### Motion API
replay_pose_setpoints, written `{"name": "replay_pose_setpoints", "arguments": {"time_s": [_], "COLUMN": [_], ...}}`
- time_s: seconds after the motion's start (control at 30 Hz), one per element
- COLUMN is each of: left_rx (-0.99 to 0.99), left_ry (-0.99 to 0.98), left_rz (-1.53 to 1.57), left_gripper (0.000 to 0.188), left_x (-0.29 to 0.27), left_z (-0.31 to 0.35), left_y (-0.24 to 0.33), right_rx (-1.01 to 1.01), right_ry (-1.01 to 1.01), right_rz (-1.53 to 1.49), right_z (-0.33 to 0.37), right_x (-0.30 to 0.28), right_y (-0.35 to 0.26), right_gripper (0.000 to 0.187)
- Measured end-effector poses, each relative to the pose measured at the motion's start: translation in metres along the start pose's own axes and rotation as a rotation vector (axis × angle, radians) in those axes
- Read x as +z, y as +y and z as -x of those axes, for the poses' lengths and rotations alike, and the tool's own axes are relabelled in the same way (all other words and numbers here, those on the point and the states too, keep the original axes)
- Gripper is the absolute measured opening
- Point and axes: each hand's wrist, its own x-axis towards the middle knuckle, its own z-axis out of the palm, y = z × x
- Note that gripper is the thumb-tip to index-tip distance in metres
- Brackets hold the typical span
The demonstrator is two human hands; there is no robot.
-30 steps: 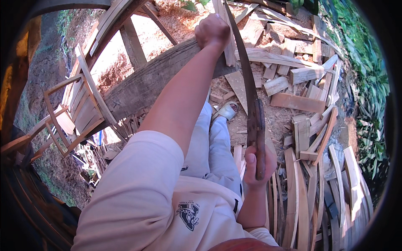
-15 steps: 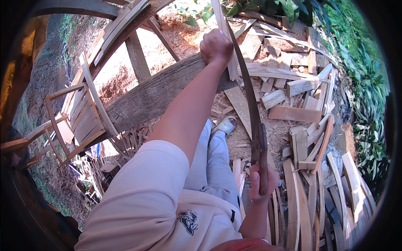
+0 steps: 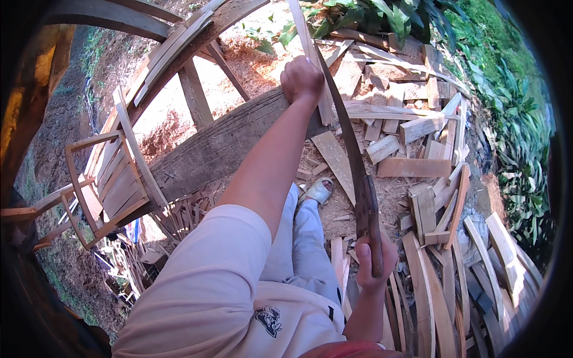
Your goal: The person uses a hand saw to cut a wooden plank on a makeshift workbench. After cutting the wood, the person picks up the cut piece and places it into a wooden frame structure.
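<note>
My right hand [image 3: 379,262] is closed around the dark wooden handle of a handsaw [image 3: 349,116]. The saw's long blade runs up and away, along the right edge of a narrow, pale wooden strip [image 3: 304,30]. My left hand [image 3: 302,79] is closed on that strip, pressing it over the end of a wide, weathered plank [image 3: 209,146]. The strip lies across the plank, and its near end sticks out past the plank's edge. Where exactly the teeth meet the wood is too small to tell.
Offcuts and blocks [image 3: 415,167] are heaped to the right, with long curved boards [image 3: 427,286] nearer me. At left stands a small wooden frame [image 3: 98,185] beside curved timbers [image 3: 173,53]. My sandalled foot [image 3: 316,191] rests on sawdust below. Leafy plants [image 3: 513,119] border the right.
The view has shifted slightly, so the wood and my left hand appear a little lower and further left. The saw handle sits slightly closer to the strip. Both grips are unchanged.
</note>
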Motion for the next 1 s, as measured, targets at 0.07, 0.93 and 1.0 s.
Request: {"name": "replay_pose_setpoints", "arguments": {"time_s": [0.07, 0.93, 1.0], "left_rx": [-0.031, 0.168, 0.166], "left_ry": [-0.017, 0.303, 0.396], "left_rz": [0.004, -0.007, -0.021], "left_gripper": [0.032, 0.023, 0.022], "left_x": [-0.001, -0.018, -0.020], "left_z": [-0.001, 0.027, 0.026], "left_y": [0.000, -0.076, -0.078], "right_rx": [-0.009, -0.017, -0.009], "right_ry": [-0.010, -0.216, -0.211], "right_rz": [0.003, 0.051, 0.055], "right_z": [-0.002, 0.007, 0.004], "right_x": [0.001, 0.027, 0.028], "right_y": [0.001, -0.031, -0.034], "right_gripper": [0.027, 0.021, 0.021]}}
